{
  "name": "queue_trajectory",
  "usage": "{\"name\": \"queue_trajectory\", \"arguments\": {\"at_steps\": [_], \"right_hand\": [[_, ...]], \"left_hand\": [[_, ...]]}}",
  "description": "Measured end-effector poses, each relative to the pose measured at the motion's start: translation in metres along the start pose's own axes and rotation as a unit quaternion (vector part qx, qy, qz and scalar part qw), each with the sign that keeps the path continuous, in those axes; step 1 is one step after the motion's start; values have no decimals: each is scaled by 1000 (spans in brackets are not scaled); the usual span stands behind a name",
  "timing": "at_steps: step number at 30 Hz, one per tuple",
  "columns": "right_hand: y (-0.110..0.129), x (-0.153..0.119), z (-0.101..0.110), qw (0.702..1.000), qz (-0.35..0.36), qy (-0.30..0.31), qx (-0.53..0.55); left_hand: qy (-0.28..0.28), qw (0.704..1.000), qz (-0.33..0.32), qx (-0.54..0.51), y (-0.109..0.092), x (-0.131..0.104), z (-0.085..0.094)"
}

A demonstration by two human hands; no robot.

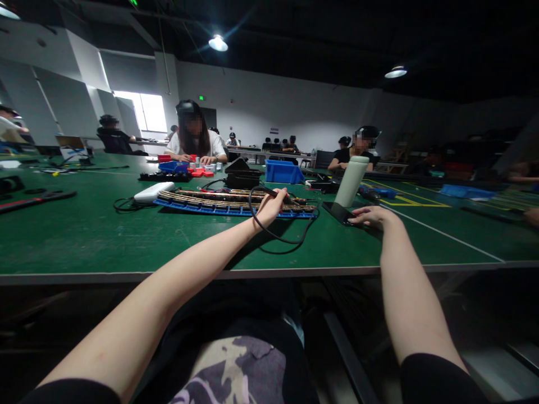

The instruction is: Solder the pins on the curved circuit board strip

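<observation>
- Dark slim piece (266,190): in your left hand (270,207), above the wired strip, about mid-table; too small to tell if it is a tool handle or a plug
- Your left hand: fingers closed in a pinch round that piece; you probably have something light and stiff, best held by its thick body
- Black cable (290,242): loops round your left wrist area and over the near side of the strip; looks soft and springy, so its slack may tug at your grip
- Wired strip (227,211): long blue frame lying under and beside your left hand, with rows of pale wires along it; likely light but bendy, wires fragile, so take it by the blue edge at both ends
- Dark flat slab (336,211): phone-like, on the table near the strip's right end; likely stiff, smooth and slippery, best taken by its edges
- Your right hand (370,216): fingers partly curled, tips at the slab's near corner; you cannot tell from here whether the thumb grips underneath
- Pale green bottle (352,182): upright at the slab, base on it or just behind it, unclear which
- White box (154,192): beside the strip's left end
- Blue bin (284,171) and black case (242,174): beyond the strip from you
- Co-worker (196,137): across the green table (105,241), hands at red and grey pieces (202,173)
</observation>
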State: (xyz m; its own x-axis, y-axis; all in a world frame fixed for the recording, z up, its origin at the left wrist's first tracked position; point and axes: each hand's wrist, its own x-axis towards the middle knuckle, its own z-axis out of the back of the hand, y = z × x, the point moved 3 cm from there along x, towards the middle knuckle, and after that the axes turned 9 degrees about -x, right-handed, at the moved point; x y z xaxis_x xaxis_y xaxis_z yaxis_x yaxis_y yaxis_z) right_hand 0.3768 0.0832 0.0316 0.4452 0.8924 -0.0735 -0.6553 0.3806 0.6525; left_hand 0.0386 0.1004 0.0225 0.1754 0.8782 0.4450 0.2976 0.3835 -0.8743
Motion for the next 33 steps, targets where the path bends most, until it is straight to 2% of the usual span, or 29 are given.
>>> {"name": "queue_trajectory", "arguments": {"at_steps": [8, 13, 17, 23, 33], "right_hand": [[-1, 3, -1, 1000, 6, -5, -4], [-1, 3, 0, 1000, -3, -10, 3], [-1, 2, 0, 1000, -1, -8, -2], [-4, 3, 0, 999, -11, 8, 43], [-10, 15, -1, 999, -20, -20, 29]], "left_hand": [[-9, 1000, 22, 2, 4, 1, 4], [-13, 1000, -3, 4, 1, 0, 3], [-16, 1000, 5, 8, 2, 0, 4], [-11, 1000, 10, 27, 2, -1, 4], [-10, 999, 15, 30, 0, -2, 3]]}}
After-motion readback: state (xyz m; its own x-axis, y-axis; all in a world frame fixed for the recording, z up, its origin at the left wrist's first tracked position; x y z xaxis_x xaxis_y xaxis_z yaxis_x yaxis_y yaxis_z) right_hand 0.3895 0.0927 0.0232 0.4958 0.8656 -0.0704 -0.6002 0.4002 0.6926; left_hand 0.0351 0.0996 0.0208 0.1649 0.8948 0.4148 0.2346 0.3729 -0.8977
